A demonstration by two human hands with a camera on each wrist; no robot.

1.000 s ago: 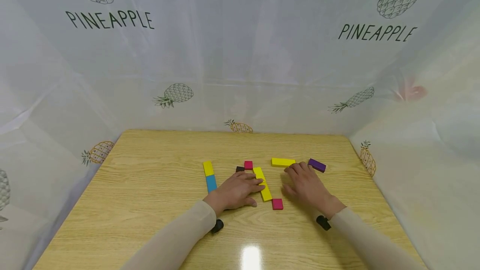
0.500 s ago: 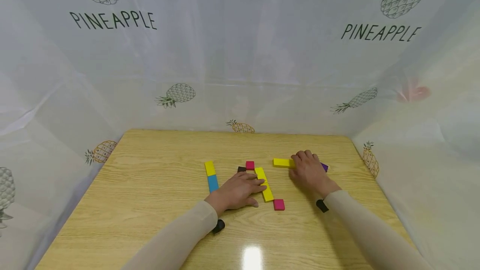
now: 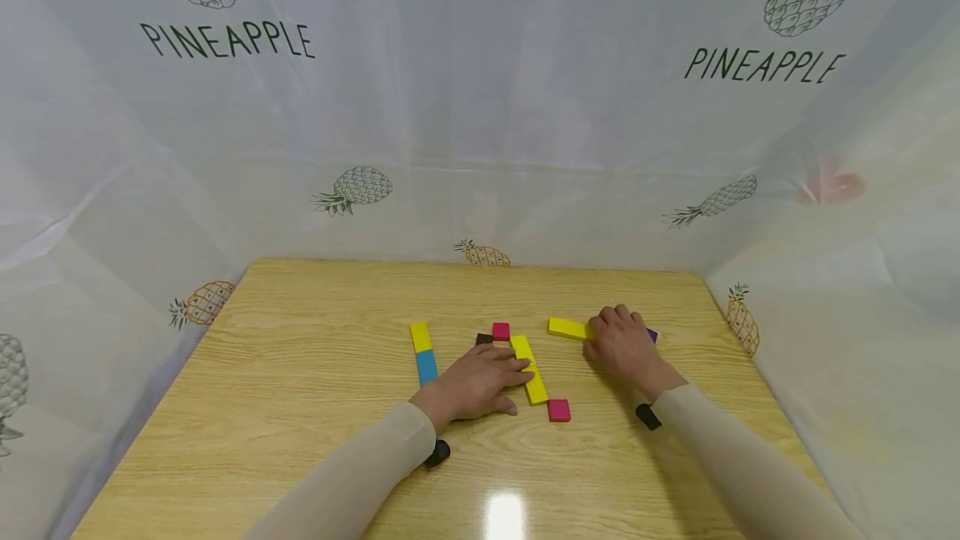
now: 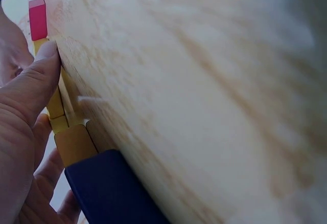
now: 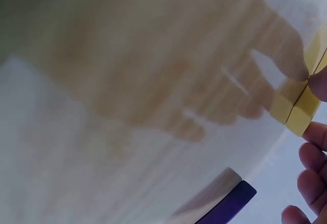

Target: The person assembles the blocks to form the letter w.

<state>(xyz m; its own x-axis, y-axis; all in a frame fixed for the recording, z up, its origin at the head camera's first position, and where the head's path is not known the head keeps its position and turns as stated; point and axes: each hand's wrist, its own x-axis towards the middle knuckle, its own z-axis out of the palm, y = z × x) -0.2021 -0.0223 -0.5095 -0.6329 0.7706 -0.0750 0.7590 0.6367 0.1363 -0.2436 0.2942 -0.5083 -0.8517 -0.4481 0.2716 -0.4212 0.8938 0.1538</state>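
Observation:
My right hand (image 3: pixel 626 348) pinches the right end of a yellow block (image 3: pixel 568 328) near the table's far side. In the right wrist view, thumb and index finger (image 5: pixel 318 134) meet at this yellow block (image 5: pixel 305 109). A purple block (image 3: pixel 652 334) lies just beyond that hand, partly hidden by it. My left hand (image 3: pixel 480 382) rests with extended fingers over two yellow blocks (image 3: pixel 536 390) set end to end in a slanting line. In the left wrist view its thumb (image 4: pixel 38 75) lies alongside the row; a dark blue block (image 4: pixel 112 188) and an orange-yellow block (image 4: pixel 75 144) stand close to the camera.
One red block (image 3: pixel 558 411) lies at the near end of the slanting line. Another red block (image 3: pixel 501 331) and a black block (image 3: pixel 484 339) sit at its far end. Further left, a yellow block (image 3: pixel 421 337) adjoins a blue block (image 3: pixel 427 367). A pineapple-print curtain (image 3: pixel 480 107) surrounds the table (image 3: pixel 300 398).
My right hand has moved away from me and taken hold of the far yellow block, which has turned slightly. The left hand stays in place on the slanting blocks.

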